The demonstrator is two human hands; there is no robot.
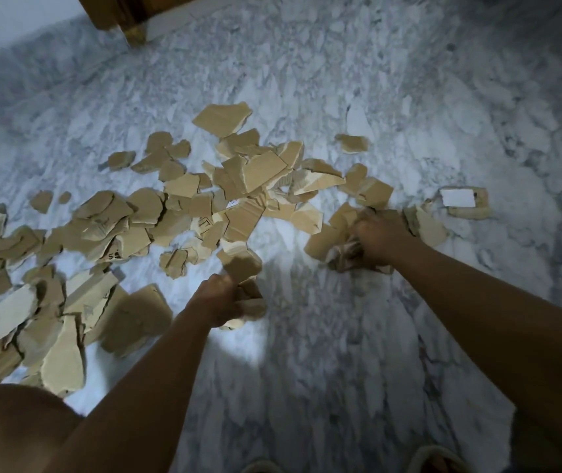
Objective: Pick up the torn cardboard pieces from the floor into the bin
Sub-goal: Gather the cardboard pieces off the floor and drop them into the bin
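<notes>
Risk: loose handfuls. Left grip (219,298) and right grip (380,241) each clench cardboard pieces (242,264); scraps may slip; heap (102,227) at 10 o'clock.

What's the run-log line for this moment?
left hand: grips cardboard pieces; right hand: grips crumpled pieces; floor: scattered pieces remain; bin: not in view

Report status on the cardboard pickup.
Left hand grips scraps; right hand grips more. Most cardboard pieces on the marble floor. Bin not in view.
</notes>
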